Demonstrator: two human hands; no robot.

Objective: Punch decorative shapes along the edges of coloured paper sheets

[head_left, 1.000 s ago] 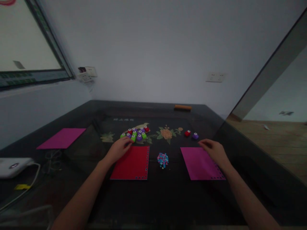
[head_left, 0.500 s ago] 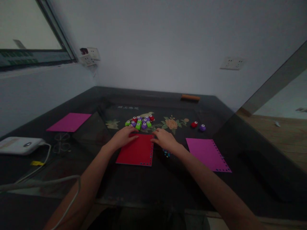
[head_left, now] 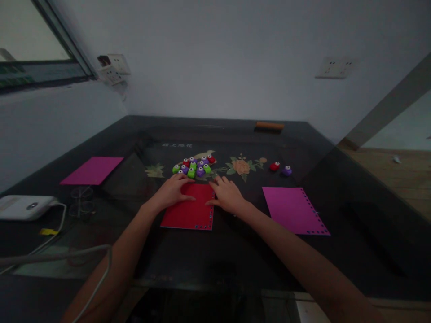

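Spanning the far part of a flat red rectangular sheet [head_left: 188, 213] with small dark dots along its right and near edges, two bare hands are placed on either side of it. The sheet is laid on a glossy black surface [head_left: 188, 260], near its front edge. By the left hand [head_left: 171, 190], the far left corner is covered, with thumb and fingers held well apart and the thumb lying over the red face. By the right hand [head_left: 227, 195], the far right corner is covered, its thumb likewise parted from the fingers and pointed inward across the dotted edge; whether the sheet is pressed or gripped cannot be told. Just beyond the far edge, a cluster of small red, green and purple one-eyed toys [head_left: 191, 169] is gathered, so little room is left ahead of the left fingers. To the right, a broad strip of black surface is left between the red sheet and a magenta dotted rectangular sheet [head_left: 288, 208], and it is crossed by the right forearm. Beyond that sheet, a red one-eyed toy [head_left: 274, 167] and a purple one-eyed toy [head_left: 287, 171] are set side by side, apart. A plain magenta sheet [head_left: 92, 170] is laid well to the left.
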